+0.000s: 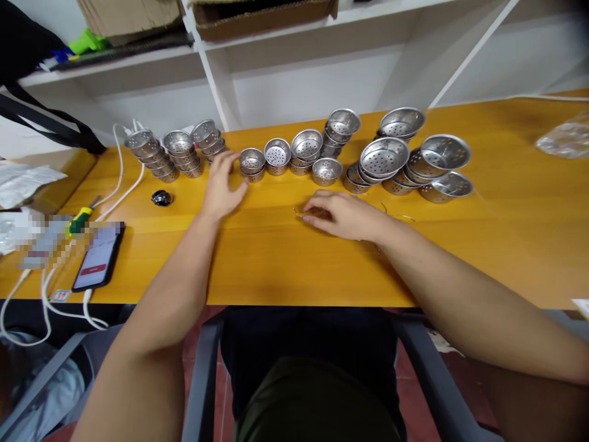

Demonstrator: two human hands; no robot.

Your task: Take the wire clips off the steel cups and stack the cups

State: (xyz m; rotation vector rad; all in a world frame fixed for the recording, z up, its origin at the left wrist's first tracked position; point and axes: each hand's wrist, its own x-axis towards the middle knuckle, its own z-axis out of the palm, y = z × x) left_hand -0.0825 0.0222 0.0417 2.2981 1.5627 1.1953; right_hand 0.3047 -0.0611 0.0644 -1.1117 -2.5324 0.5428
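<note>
My left hand (223,187) is open, thumb and fingers apart, just left of a short stack of small perforated metal cups (252,161). Its fingertips come close to the cup rim; whether they touch I cannot tell. Over the middle of the table, my right hand (340,215) has its fingers curled toward the thumb. A thin wire (297,213) pokes out at those fingertips and seems pinched there. More thin wire (405,217) lies by the right wrist, partly hidden under it. Single and stacked cups (277,153) stand in a row beyond both hands.
Taller cup stacks (142,147) stand at the left, and wider metal cups (444,153) lean together at the right. A small dark round object (162,197), a phone (99,256) and white cables (122,196) lie on the left. Clear plastic (564,136) rests far right. White shelving (313,80) rises behind.
</note>
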